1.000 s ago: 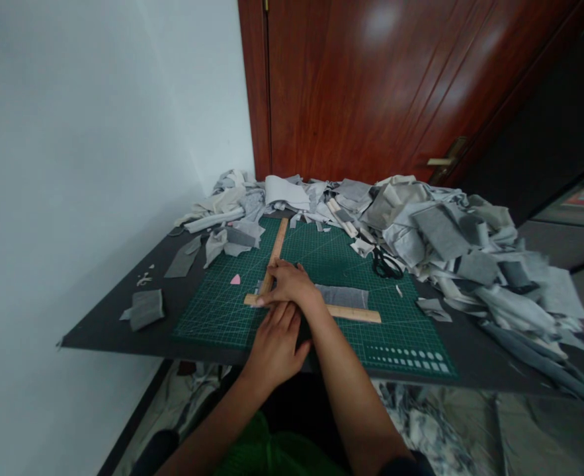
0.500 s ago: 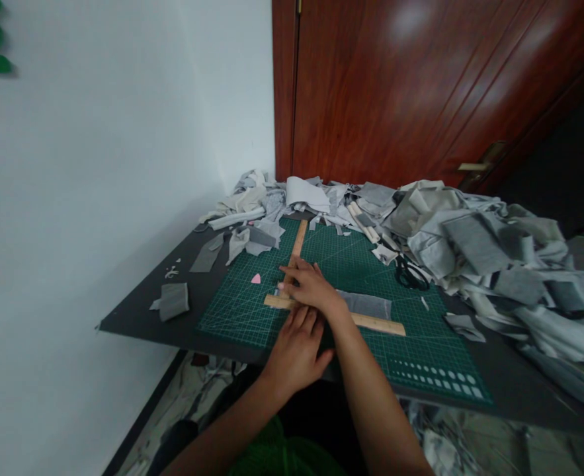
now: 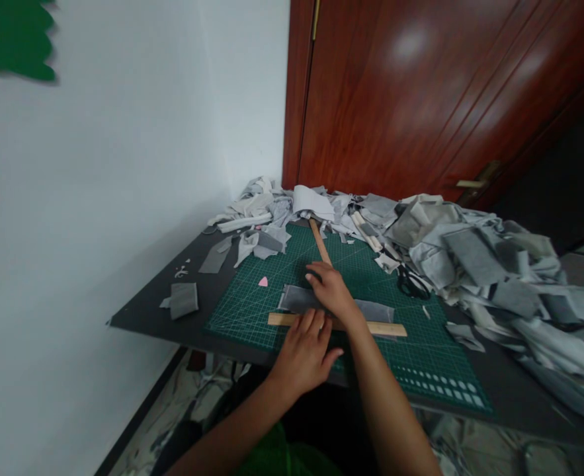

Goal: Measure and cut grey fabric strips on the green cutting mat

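Over a green cutting mat, my left hand lies palm down with its fingers stretched out and thumb apart. Its fingertips press on a flat wooden ruler lying crosswise. Behind that ruler a grey fabric strip lies flat, partly covered by my right hand. The right hand's fingers are bent around the near end of a second wooden ruler, which points away toward the back. That ruler's near end is hidden under the hand.
Grey and white fabric scraps are heaped along the right and back. Black-handled scissors lie at the mat's right. A pink triangular piece and a folded grey cloth are on the left, near the white wall.
My right hand has shifted right and away from the left hand. The second ruler has come off the crosswise ruler and swung to a different angle, uncovering the fabric strip's left end.
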A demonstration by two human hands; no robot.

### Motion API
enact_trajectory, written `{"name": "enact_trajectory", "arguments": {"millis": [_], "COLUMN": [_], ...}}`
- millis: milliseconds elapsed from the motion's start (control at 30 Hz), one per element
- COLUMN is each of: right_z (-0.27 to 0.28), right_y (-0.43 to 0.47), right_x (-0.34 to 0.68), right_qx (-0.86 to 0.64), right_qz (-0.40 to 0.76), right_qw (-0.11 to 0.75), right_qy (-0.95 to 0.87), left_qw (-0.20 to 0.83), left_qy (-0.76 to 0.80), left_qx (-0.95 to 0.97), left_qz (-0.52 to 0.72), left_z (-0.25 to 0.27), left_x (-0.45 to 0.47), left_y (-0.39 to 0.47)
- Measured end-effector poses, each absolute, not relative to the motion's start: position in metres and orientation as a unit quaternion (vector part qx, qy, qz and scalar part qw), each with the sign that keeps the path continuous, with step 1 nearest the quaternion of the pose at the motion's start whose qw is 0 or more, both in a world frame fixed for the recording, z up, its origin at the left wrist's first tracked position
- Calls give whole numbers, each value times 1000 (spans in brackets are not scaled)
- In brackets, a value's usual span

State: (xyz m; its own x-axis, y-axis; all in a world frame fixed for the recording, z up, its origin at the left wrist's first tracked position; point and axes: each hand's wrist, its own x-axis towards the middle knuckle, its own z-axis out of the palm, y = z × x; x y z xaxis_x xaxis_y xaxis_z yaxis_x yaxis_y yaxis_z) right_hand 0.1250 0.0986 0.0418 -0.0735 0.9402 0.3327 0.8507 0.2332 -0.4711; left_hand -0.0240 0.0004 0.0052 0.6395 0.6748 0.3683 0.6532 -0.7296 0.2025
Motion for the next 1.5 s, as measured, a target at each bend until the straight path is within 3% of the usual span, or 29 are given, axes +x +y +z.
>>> {"name": "enact_trajectory", "arguments": {"millis": [133,433,600,800,967,1100,1233,1400,1500], "right_z": [40,28,28,26,16,15,15,15,21], "right_y": [79,1,-37,-72,-84,-85,-88,-86,-81], "right_x": [132,165,181,189,190,191,194,189,183], "right_qx": [-597,-712,-763,-700,-655,-688,-707,-778,-783], "right_qz": [80,7,59,-71,-16,13,66,2,6], "right_qw": [250,134,56,124,167,175,193,119,119], "right_qy": [-758,-690,-641,-700,-737,-704,-677,-617,-611], "left_qw": [43,95,99,68,8,-28,21,85,130], "left_qy": [376,380,335,338,311,186,120,138,132], "left_qx": [899,884,905,909,913,946,965,958,950], "left_qz": [219,255,244,237,264,263,230,236,252], "left_z": [8,9,12,10,2,-1,0,5,12], "left_x": [-24,-24,-23,-23,-23,-24,-23,-24,-27], "left_y": [3,12,14,12,12,7,3,6,11]}}
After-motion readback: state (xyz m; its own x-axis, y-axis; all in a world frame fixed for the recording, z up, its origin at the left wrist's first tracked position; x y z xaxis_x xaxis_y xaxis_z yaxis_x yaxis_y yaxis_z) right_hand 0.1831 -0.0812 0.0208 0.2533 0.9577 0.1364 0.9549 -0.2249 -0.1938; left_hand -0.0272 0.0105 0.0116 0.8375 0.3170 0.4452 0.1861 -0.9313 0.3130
